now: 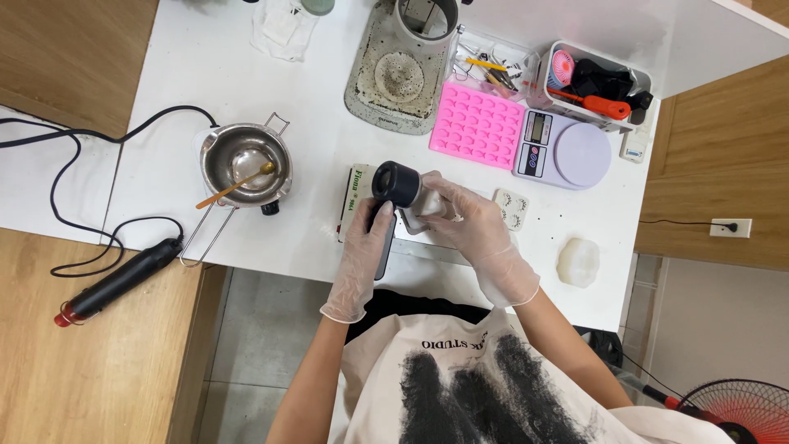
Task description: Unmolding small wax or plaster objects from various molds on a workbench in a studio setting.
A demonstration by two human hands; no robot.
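Both my hands wear thin clear gloves and meet at the front middle of the white table [205, 74]. My left hand [363, 251] grips the dark handle of a black heat gun [394, 182], whose round nozzle faces up toward the camera. My right hand [468, 226] closes around a small white object held right against the gun; its shape is mostly hidden by my fingers. Under the hands lies a flat white box [355, 193] with green print.
A steel pot [245, 163] with a wooden stick stands left. A pink silicone mould [477, 123], a lilac kitchen scale [567, 152], a tool bin [600, 82], a grey stained mat [394, 82] and a white wax lump [579, 262] lie around. A second black heat tool [115, 284] rests on the wooden bench.
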